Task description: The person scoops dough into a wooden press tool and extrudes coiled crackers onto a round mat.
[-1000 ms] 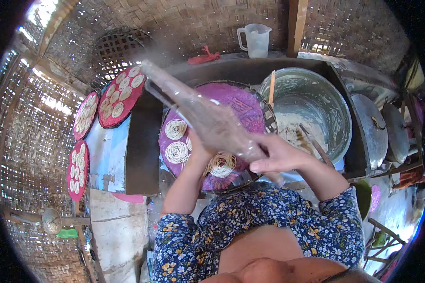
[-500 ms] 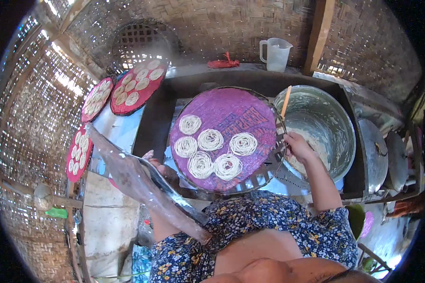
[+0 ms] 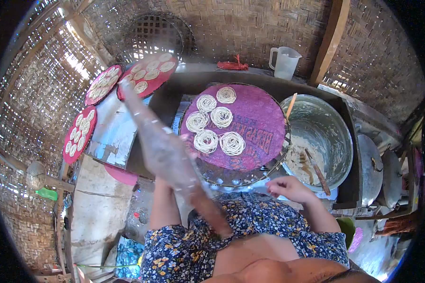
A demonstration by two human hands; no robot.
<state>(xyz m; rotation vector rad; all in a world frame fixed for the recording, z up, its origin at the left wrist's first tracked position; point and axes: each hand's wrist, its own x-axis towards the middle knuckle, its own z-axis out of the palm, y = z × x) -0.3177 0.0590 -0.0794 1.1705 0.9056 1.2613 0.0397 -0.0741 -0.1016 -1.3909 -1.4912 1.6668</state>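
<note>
A long wooden tool (image 3: pixel 163 151), blurred by motion, slants across the left side of the round purple tray (image 3: pixel 264 108). My left hand (image 3: pixel 190 145) is mostly hidden behind the tool and holds it; pinkish fingers show at its edge. Several pale noodle coils (image 3: pixel 221 117) lie on the tray's left half. Just below the tray's lower right rim is my right hand (image 3: pixel 290 188), its fingers half bent and apart, with nothing in them and not touching the tray.
Right of the tray stands a big metal pot (image 3: pixel 342 137) with dough-like paste and sticks. A clear jug (image 3: pixel 286 63) and a red bag (image 3: pixel 233 64) are behind. Red trays (image 3: pixel 72 152) with coils lie at left, metal lids (image 3: pixel 369 172) at right.
The purple tray has turned clockwise, carrying its coils up and left. My right hand has let go of the rim and come down. The tool has swung up and right with my left hand.
</note>
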